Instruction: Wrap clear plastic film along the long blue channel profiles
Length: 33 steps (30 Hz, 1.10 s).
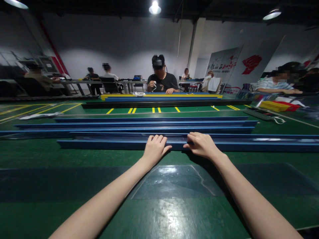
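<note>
We have both hands on the nearest blue channel profile (177, 146), which lies crosswise on the green table (159, 219), roughly parallel to its far edge, and runs out of view toward the right edge. Our left hand (156, 148) grips its near wall, fingers bent over the top and thumb against the outer face. Our right hand (201, 144) grips the same wall just beside it, fingers curled more tightly, with a short stretch of wall bare between the two thumbs. Under our forearms, toward the table's near edge, we see a clear plastic sheet (171, 182) lying flat. Just beyond our profile lie more blue profiles (139, 125). Past these are yellow marks (159, 110) on the tabletop, then a black profile (159, 105) and, near the far edge, a yellow profile (196, 96). A co-worker (163, 81) in a dark T-shirt sits at that far edge, one hand raised with something white. Toward the right edge we see a yellow tray (274, 106) and a red tray (292, 107).
</note>
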Available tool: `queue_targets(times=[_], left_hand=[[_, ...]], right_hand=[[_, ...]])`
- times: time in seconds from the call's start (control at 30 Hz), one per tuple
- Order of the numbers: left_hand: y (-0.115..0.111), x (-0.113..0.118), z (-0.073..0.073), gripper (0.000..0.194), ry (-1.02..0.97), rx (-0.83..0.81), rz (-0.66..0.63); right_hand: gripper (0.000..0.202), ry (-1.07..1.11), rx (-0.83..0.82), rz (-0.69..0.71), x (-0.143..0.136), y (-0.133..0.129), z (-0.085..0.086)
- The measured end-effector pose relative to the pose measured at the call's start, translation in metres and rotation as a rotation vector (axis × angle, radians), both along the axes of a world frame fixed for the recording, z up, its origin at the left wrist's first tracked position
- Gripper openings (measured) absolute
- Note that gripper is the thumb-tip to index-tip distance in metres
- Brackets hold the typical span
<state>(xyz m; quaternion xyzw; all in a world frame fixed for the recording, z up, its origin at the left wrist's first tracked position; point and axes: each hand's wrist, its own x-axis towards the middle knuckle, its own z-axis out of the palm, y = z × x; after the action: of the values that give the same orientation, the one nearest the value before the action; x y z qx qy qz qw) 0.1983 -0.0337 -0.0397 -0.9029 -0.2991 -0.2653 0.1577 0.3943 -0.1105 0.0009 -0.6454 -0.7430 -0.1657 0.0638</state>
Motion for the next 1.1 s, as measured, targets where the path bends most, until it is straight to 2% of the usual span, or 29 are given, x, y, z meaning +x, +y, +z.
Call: queue_targets(times=[0.23,0.4,0.67,1.1], left_hand=[[0.001,0.000,0.000,0.026,-0.001,0.022,-0.098],[0.001,0.000,0.000,0.029,0.007,0.022,-0.053],[0.000,0.001,0.000,0.032,0.015,0.019,0.011],[0.001,0.001,-0.003,0.032,0.025,0.036,0.016]], right_hand=[[0.023,0.000,-0.015,-0.036,0.010,-0.004,0.001],[0.024,0.007,-0.013,-0.073,0.018,-0.008,0.001],[0.024,0.020,-0.007,-0.072,0.016,-0.009,0.001],[0.027,0.158,-0.087,0.025,0.010,-0.004,-0.010]])
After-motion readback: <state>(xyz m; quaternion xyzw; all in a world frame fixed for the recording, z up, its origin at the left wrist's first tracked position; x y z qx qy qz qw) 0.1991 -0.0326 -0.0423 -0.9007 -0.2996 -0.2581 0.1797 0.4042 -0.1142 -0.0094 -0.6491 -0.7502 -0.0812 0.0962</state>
